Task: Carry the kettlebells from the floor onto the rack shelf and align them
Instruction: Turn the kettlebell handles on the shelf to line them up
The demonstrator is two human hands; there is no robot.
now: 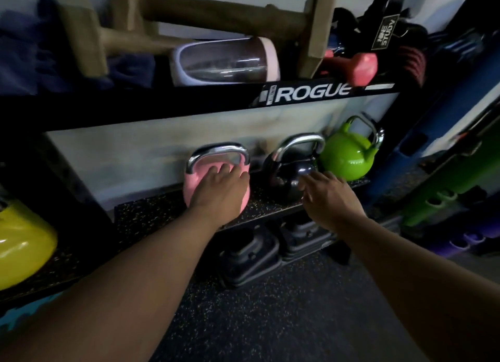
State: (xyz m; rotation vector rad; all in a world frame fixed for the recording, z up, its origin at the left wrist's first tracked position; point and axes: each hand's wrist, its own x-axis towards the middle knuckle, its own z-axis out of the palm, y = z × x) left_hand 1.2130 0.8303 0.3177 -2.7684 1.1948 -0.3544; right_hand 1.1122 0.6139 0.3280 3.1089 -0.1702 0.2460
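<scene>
The rack (pixel 189 110) fills the far side, its black crossbar marked ROGUE, with a speckled shelf (pixel 151 213) below. On the upper tier lie a wooden frame (pixel 221 18), a clear bottle (pixel 224 61) on its side and a pink dumbbell (pixel 359 64). At the far left edge sits a yellow kettlebell (pixel 24 242), only partly in view. On the shelf stand three more in a row: a pink kettlebell (pixel 194 188) at left, a black kettlebell (pixel 284 177) in the middle and a green kettlebell (pixel 346 156) at right, the last two close together, handles nearly touching. Under the shelf, on the floor (pixel 270 307), rest dark blocks (pixel 251 256). The left hand (pixel 219 191) lies flat on the pink kettlebell's front, fingers spread, pressing rather than clasping. The right hand (pixel 327 194) reaches to the black kettlebell, fingers loose and apart, fingertips at its body; whether they touch I cannot tell.
</scene>
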